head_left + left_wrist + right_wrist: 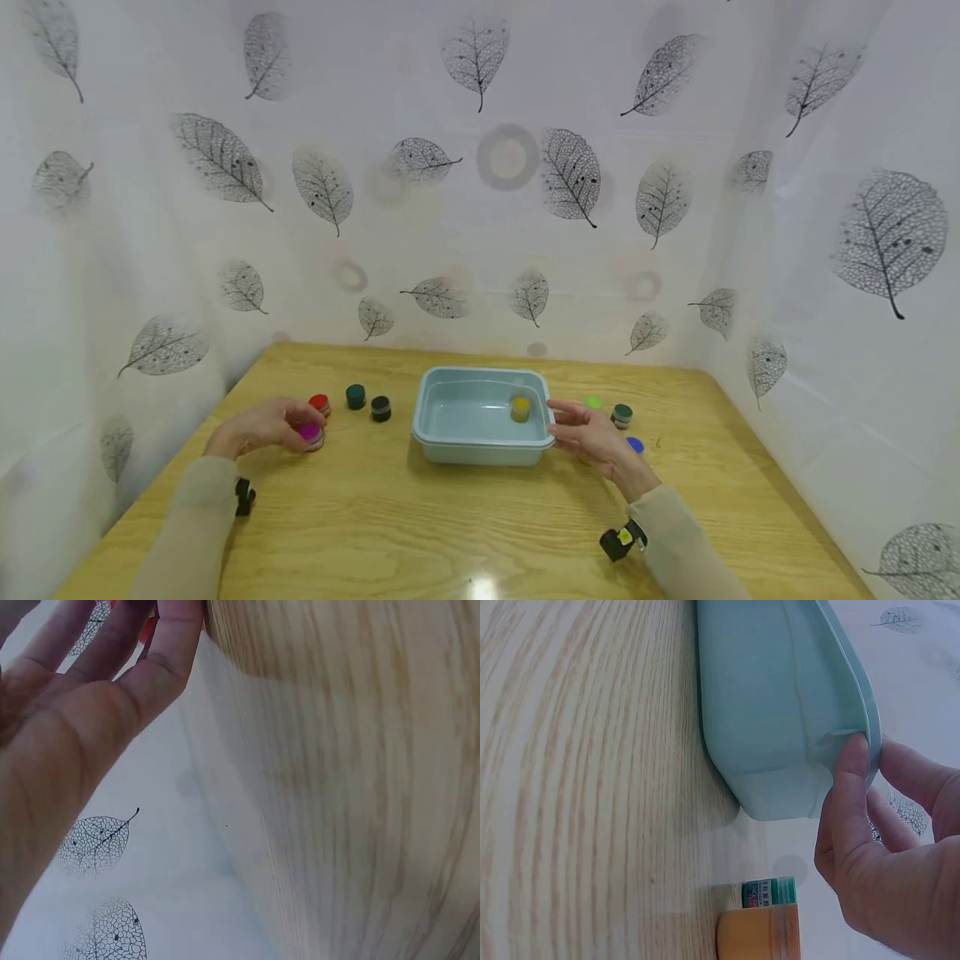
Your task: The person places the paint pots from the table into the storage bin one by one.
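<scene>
- My left hand (266,423) grips a magenta-lidded jar (310,432) near the worktop's left edge, thumb on the near side and fingers over the far side.
- My right hand (598,437) pinches the rim of a pale blue tub (480,454) at its right end, a grip plain on the right wrist feed.
- The two hands are well apart, the tub between them, toward the middle of the far edge of the worktop (375,533).
- Inside the tub, a yellow-lidded jar (521,408) sits at the right end.
- Left of the tub, a red-lidded jar (319,402) sits just beyond the magenta one; a dark green jar (356,397) and a black jar (381,409) stand near each other, closer to the tub.
- Toward the right edge, I see a light green lid (593,402), a green-lidded jar (622,416) and a blue lid (635,444); an orange jar (754,934) shows on the right wrist feed.
- Behind the far edge hangs a leaf-printed curtain (420,233).
</scene>
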Demonstrator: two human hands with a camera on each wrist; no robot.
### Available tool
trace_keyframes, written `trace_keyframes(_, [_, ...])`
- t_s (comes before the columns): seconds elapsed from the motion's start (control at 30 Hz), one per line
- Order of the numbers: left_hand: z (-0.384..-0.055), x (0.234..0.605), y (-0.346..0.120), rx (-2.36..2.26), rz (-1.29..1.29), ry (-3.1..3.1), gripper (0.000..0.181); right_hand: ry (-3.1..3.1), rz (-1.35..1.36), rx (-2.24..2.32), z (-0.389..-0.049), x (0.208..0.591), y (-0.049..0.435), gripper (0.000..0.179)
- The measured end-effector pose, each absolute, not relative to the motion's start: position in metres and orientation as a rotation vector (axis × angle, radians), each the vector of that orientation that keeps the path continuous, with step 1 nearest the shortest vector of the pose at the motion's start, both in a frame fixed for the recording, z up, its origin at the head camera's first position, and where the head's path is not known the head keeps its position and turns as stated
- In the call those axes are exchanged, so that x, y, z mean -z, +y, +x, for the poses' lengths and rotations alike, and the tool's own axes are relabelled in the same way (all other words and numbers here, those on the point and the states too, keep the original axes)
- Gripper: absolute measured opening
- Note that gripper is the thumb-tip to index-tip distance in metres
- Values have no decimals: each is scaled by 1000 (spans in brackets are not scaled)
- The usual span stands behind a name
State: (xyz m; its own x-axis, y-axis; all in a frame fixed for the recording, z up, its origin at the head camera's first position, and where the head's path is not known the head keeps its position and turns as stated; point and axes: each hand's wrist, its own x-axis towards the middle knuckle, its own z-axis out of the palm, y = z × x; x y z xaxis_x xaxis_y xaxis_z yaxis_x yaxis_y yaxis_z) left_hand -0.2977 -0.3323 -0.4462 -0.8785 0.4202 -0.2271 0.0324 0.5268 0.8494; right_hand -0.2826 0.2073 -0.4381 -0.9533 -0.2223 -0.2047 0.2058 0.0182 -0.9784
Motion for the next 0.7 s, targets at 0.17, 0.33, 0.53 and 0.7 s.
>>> trace_keyframes(0.17, [-300, 448, -331, -1274, 366, 2397, 46, 1998, -45, 2005, -282, 438, 209, 59])
trace_keyframes(0.33, [-303, 450, -331, -1287, 377, 2401, 47, 2002, -54, 1989, -283, 438, 209, 60])
trace_keyframes(0.53, [-304, 448, -328, -1392, 369, 2326, 50, 1980, -45, 2004, -284, 438, 208, 60])
trace_keyframes(0.7, [-303, 443, -327, -1327, 442, 2409, 52, 1971, -35, 2008, -284, 438, 208, 59])
